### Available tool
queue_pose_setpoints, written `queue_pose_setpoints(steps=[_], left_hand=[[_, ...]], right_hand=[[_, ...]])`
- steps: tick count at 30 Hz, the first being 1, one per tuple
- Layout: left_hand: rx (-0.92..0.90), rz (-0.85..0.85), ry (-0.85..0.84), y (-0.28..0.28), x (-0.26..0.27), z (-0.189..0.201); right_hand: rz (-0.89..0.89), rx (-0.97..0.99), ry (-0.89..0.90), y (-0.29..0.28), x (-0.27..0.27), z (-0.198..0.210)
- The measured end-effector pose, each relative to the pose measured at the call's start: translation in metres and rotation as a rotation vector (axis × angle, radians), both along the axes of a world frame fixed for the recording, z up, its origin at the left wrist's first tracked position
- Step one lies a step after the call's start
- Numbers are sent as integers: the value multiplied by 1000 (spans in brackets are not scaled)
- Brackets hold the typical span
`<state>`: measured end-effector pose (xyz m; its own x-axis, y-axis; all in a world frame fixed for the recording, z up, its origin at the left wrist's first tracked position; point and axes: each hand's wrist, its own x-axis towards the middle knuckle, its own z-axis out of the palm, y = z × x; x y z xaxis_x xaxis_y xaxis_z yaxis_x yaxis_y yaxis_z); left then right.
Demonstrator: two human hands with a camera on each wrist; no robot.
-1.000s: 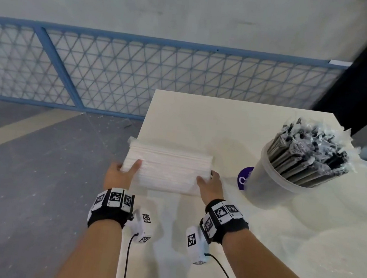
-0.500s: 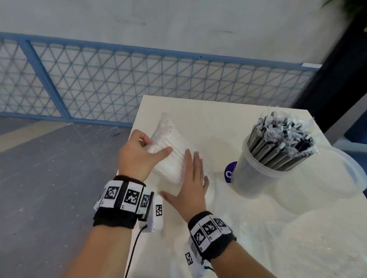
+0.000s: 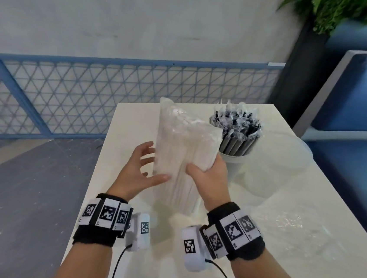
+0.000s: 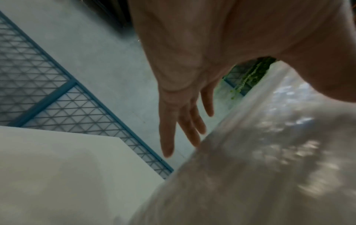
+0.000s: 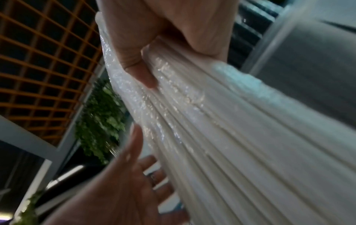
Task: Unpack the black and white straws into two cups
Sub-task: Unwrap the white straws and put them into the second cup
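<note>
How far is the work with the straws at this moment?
Done: the black straws stand in one cup. In hand: the right hand grips the pack of white straws, held upright and apparently sealed; the left hand is open beside it. Left: open the pack and fill the second cup, which looks empty.

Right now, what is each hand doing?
Left hand: open, fingers spread beside the clear plastic pack of white straws.
Right hand: gripping that pack.
</note>
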<state>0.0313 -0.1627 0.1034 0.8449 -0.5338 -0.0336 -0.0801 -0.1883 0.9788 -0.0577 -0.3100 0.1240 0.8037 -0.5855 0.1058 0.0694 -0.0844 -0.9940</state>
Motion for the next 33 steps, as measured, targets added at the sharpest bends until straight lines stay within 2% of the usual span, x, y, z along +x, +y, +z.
queue_pose_setpoints(steps=[4,9,13,18,25,30,33], left_hand=[[-60,-157,61,-29,-29,22],[-176,-163,75,-101,-74,36],[-224,-149,117,-168,-106,23],[-157,-136,148,-221,-135,-11],[-4,-106,126,-210,-134,-36],[57,-93,98,-187,-122,-36],[59,-60,95,-174,-113,-34]], right_hand=[[61,-2,-79,-37,-41,29],[101,-162,-31,-100,-87,55],[78,-246,-22,-155,-117,63],[36,-217,36,-208,-138,36],[73,-69,108,-219,-144,-12],[127,-118,110,-203,-132,-22],[161,-167,52,-196,-124,-22]])
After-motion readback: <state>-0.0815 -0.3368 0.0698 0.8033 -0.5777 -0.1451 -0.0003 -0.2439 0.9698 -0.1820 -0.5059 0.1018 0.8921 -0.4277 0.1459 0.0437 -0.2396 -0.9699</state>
